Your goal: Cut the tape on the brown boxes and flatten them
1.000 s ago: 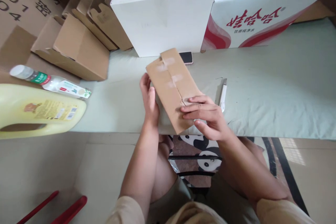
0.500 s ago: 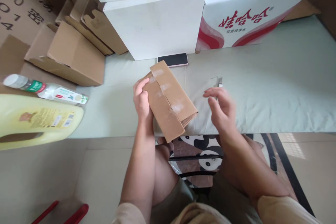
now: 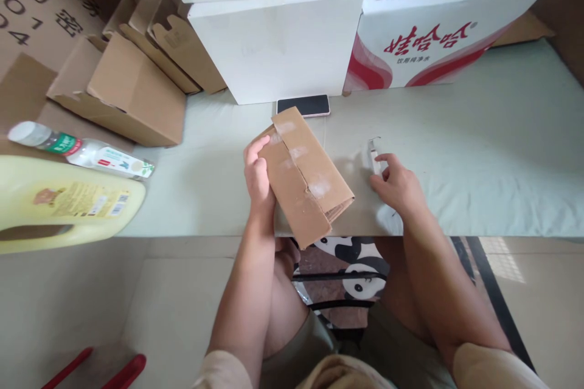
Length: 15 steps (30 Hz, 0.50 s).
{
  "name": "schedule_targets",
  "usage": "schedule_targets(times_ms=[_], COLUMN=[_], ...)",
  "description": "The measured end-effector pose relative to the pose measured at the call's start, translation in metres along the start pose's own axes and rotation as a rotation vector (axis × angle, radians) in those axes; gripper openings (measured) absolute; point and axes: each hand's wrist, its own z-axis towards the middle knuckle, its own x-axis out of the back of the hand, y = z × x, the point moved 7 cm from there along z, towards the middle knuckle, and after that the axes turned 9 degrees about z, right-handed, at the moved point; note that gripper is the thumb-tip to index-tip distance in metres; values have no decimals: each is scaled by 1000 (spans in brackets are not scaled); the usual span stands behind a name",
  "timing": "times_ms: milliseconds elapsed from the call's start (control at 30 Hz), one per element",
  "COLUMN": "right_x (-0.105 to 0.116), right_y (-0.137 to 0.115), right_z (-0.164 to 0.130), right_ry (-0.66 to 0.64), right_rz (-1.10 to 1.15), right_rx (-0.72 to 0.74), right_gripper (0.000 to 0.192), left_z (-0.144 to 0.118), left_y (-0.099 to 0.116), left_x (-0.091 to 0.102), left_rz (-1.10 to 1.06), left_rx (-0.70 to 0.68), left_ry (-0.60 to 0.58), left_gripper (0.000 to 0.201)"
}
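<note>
Cardboard box (image 3: 303, 179) sits mid-frame at the table's (image 3: 479, 152) near edge; I see my left hand (image 3: 256, 175) gripping its left side to steady it. My right hand (image 3: 396, 185), just right of centre, curls loosely onto the small white cutter (image 3: 374, 155).

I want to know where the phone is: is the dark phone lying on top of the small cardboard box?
No, the phone lies on the table beyond the cardboard box, against a white carton.
</note>
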Motion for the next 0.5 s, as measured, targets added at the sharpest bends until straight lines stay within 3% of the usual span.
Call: schedule_targets(times_ms=[100,200,267,333,433,500], right_x=[5,26,46,61,68,69], right_y=[-11,-35,-50,-58,-64,-69], right_z=[-4,-15,-26,-33,-40,-46], right_ry=[-20,-69,-85,-79,-77,-61], right_rz=[488,975,1179,1240,1190,1156], right_rx=[77,314,469,488,364,332], right_gripper=[50,40,34,26,15,18], left_z=[-11,-24,-30,-33,-35,-36], left_y=[10,25,35,40,44,46], left_x=[-8,-17,-23,-28,-31,-32], left_rz=[29,49,59,75,87,87], left_rx=[-25,-109,-173,-213,-239,-249], left_ry=[12,38,29,3,-32,-52], left_gripper=[51,57,58,57,55,54])
